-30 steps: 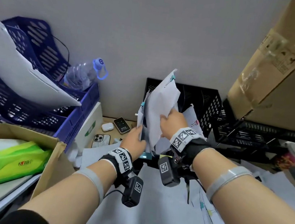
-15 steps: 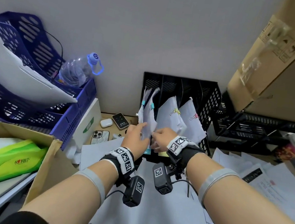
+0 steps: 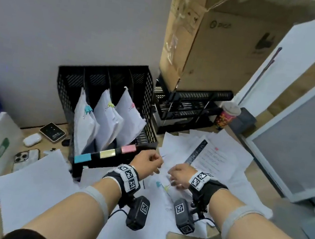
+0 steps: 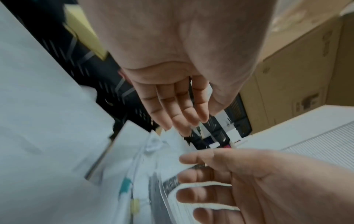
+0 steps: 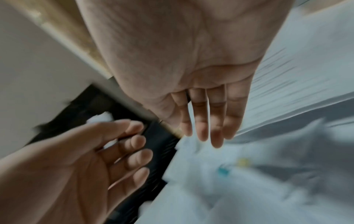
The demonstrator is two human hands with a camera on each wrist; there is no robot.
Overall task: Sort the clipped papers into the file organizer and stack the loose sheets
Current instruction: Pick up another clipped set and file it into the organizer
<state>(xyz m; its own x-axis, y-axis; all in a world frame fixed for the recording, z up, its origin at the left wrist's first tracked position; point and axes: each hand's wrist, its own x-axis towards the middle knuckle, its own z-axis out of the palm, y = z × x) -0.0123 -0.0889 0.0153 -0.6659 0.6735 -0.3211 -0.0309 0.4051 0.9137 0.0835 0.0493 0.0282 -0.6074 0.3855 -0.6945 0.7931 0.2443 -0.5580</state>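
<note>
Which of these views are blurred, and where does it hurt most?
Head view: file organizer fairly sharp, left edge smeared. Left wrist view: left hand readable, papers streaked. Right wrist view: worst; clipped papers are colour smudges.

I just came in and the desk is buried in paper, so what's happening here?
A person is sorting paperwork. Three clipped bundles already stand in the black file organizer, behind blue, yellow and pink labels. Both hands are empty: the left hand and the right hand hover, fingers relaxed, over the loose sheets spread beside the organizer. Among those papers lie a teal clip and a yellow clip, so more sorting remains.
</note>
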